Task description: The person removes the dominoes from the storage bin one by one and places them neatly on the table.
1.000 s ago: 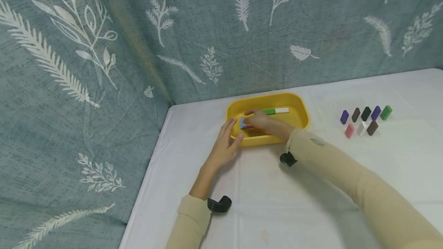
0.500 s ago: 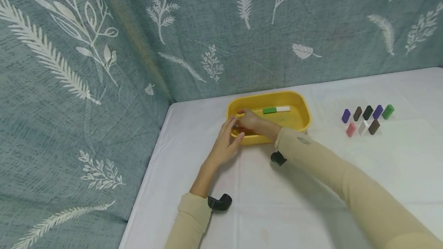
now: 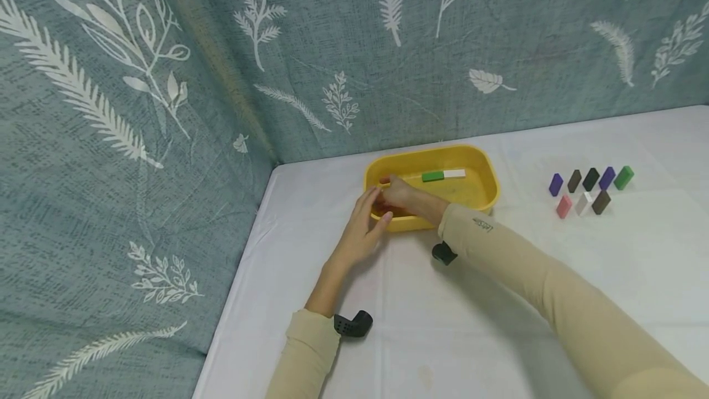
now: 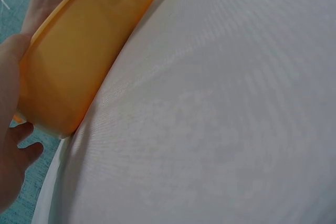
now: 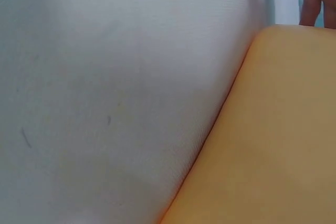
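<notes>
A yellow tray [image 3: 476,193] stands near the back edge of the table. My left hand [image 3: 357,236] rests at its front left corner, with straight fingers along the left rim and the thumb at the front rim. My right hand [image 3: 407,196] reaches inside the tray's left end, fingers curled downward. The blue domino it holds is hidden by the hands now. Farther back in the tray, a green domino [image 3: 432,176] and a white domino [image 3: 454,173] lie end to end. In the right wrist view only the tray's outer wall [image 5: 273,129] and part of a hand show.
To the right of the tray, several dominoes stand upright in two rows, among them a green domino [image 3: 624,178], a black domino [image 3: 591,180] and a pink domino [image 3: 564,207]. A patterned curtain [image 3: 354,48] hangs behind the white tablecloth [image 3: 443,337].
My right hand has moved left inside the tray with the blue domino, which has gone out of sight. The green and white dominoes are more exposed. My left hand has stayed put.
</notes>
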Demonstrator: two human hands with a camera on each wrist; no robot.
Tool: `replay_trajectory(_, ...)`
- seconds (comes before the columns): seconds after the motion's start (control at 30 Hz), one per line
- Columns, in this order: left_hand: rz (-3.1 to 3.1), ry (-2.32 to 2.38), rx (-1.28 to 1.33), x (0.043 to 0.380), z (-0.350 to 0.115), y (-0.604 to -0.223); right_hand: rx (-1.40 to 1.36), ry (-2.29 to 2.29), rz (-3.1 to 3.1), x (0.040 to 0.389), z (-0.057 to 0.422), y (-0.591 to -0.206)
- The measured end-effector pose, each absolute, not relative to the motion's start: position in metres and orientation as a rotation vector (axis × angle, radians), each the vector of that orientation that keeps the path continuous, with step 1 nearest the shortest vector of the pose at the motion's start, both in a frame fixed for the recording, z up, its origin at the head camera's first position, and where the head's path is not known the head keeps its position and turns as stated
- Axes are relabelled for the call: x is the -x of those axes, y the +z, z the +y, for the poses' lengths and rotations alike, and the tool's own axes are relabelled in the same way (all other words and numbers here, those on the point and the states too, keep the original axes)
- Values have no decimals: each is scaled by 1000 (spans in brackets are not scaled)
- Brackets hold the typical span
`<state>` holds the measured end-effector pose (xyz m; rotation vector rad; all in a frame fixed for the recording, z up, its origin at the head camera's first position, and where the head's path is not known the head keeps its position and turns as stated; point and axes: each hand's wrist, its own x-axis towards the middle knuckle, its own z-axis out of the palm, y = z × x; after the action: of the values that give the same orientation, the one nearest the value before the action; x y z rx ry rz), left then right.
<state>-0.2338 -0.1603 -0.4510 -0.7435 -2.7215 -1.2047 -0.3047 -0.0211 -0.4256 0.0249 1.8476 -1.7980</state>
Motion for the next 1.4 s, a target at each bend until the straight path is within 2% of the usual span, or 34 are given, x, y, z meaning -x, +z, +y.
replay_trajectory(0.47,-2705,-1206,744,235,-160,-452,87,-1753,1767,307,-17,-427)
replay_trajectory(0.63,-2721,-1197,730,235,-159,-452,48,-1809,1637,307,-17,-428)
replay_trajectory(1.4,-2734,-1223,730,233,-162,-449,-118,-1915,1740,305,-15,-427)
